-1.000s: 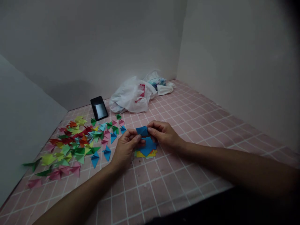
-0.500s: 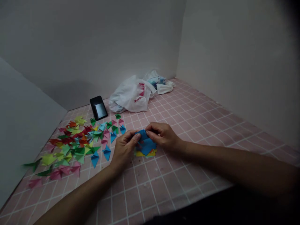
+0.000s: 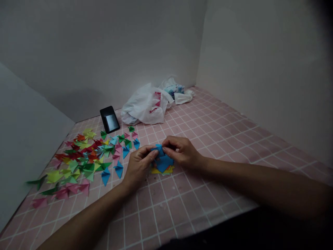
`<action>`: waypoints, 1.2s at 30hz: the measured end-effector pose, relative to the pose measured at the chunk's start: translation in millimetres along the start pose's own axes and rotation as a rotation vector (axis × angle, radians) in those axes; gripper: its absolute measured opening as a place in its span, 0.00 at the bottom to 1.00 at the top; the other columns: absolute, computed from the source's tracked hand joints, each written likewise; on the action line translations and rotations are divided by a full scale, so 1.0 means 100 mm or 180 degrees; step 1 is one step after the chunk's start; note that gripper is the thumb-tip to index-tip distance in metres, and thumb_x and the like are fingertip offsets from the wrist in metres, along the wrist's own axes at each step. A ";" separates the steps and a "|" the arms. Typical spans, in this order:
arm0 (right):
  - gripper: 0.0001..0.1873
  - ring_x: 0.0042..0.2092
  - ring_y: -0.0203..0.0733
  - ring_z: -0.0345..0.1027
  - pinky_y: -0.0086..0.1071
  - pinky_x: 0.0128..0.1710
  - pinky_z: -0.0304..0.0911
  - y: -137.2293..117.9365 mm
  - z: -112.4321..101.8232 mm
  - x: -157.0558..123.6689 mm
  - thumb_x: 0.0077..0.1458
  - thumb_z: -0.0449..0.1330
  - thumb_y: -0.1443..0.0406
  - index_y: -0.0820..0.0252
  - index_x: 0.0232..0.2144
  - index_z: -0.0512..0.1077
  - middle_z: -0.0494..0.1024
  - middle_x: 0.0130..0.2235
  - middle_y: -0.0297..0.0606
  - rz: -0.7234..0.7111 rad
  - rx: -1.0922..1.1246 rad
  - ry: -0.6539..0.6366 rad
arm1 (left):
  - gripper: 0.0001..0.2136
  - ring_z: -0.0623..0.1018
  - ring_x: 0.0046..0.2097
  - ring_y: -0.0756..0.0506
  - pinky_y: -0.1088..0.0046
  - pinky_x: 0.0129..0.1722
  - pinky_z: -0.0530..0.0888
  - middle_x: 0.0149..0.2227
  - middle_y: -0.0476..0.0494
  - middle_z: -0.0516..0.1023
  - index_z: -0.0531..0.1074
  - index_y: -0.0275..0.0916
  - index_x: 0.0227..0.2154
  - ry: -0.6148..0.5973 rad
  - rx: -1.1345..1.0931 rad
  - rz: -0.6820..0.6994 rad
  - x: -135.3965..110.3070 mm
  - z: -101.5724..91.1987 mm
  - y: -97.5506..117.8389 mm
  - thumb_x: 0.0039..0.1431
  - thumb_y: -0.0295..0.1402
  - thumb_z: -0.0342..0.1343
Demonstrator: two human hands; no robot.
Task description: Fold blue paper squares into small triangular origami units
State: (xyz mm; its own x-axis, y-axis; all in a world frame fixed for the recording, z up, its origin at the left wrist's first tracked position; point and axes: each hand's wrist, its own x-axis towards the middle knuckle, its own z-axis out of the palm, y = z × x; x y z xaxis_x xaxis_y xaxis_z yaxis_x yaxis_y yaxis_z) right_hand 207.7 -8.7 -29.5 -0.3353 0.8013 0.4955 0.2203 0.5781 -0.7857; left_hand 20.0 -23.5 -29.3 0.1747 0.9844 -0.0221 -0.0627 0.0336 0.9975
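Note:
Between my two hands is a small piece of blue paper (image 3: pixel 159 149), partly folded. My left hand (image 3: pixel 139 162) pinches its left side between thumb and fingers. The thumb and forefinger of my right hand (image 3: pixel 182 150) close on its right edge. Just beneath lies a stack of paper squares (image 3: pixel 165 164), blue on top, with yellow and other colours showing at the lower edge. Left of my hands, many folded paper cranes (image 3: pixel 88 166) in red, green, yellow, pink and blue are spread out. A blue crane (image 3: pixel 118 169) lies nearest my left hand.
A black phone (image 3: pixel 109 119) leans near the back wall. Beside it sits a crumpled white plastic bag (image 3: pixel 145 106) with red print, and behind that a blue-and-white packet (image 3: pixel 174 89). The surface (image 3: pixel 223 128) has a pink grid pattern and meets grey walls.
The blue paper in my hands now looks smaller and folded over, showing more of the blue sheet on the stack below. My hands have barely shifted.

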 end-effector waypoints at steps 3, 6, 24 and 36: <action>0.06 0.29 0.35 0.64 0.30 0.30 0.59 0.00 0.01 -0.01 0.58 0.57 0.66 0.60 0.28 0.69 0.73 0.28 0.34 -0.0056 0.0017 0.0022 | 0.10 0.72 0.24 0.52 0.78 0.26 0.70 0.23 0.51 0.75 0.80 0.38 0.30 0.0004 -0.0006 -0.0008 0.00 0.01 0.00 0.50 0.39 0.69; 0.07 0.29 0.34 0.63 0.30 0.30 0.58 -0.01 0.02 -0.02 0.58 0.58 0.66 0.60 0.27 0.69 0.71 0.27 0.34 -0.0081 0.0027 0.0074 | 0.10 0.71 0.24 0.53 0.78 0.26 0.70 0.22 0.52 0.74 0.79 0.38 0.29 -0.0020 -0.0040 -0.0007 -0.01 0.01 0.00 0.51 0.39 0.68; 0.08 0.28 0.34 0.61 0.30 0.29 0.58 -0.02 0.04 -0.04 0.60 0.57 0.64 0.59 0.28 0.68 0.69 0.26 0.32 0.0285 0.0391 -0.0078 | 0.11 0.70 0.25 0.52 0.77 0.26 0.69 0.22 0.52 0.72 0.77 0.38 0.29 -0.0020 -0.0096 0.0052 -0.01 0.02 -0.01 0.50 0.40 0.69; 0.10 0.27 0.33 0.59 0.28 0.26 0.56 -0.02 0.05 -0.02 0.57 0.60 0.61 0.59 0.26 0.69 0.67 0.24 0.30 0.0761 0.0752 -0.0200 | 0.08 0.72 0.29 0.51 0.77 0.31 0.70 0.27 0.49 0.76 0.78 0.37 0.27 -0.0036 0.0264 0.0213 -0.03 0.04 0.03 0.50 0.36 0.68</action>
State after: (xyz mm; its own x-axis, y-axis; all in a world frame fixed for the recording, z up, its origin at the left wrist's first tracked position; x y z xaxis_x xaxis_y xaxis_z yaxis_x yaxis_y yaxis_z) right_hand 203.4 -12.1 -30.9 -0.3572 0.8945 0.2689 0.0837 0.3174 -0.9446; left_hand 23.4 -26.5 -26.0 0.1840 0.9819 0.0451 0.0070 -0.0472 0.9989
